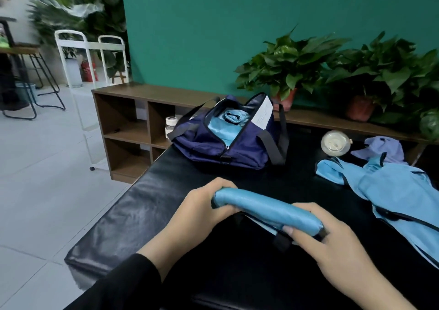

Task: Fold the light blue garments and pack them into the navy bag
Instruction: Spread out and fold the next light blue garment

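Both hands, left hand (204,205) and right hand (330,236), are gripping the rolled light blue garment (266,208) by its ends, so the roll is being kept tight for the open navy bag (228,141) beyond.

The right edge cut off the unfolded garment (401,191) on the worktop (166,214). The bag (225,143) hid most of its contents; writing on its paper tag (262,112) was too small to read.

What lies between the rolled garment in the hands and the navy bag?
Only bare black tabletop separates the rolled garment from the navy bag in the head view.
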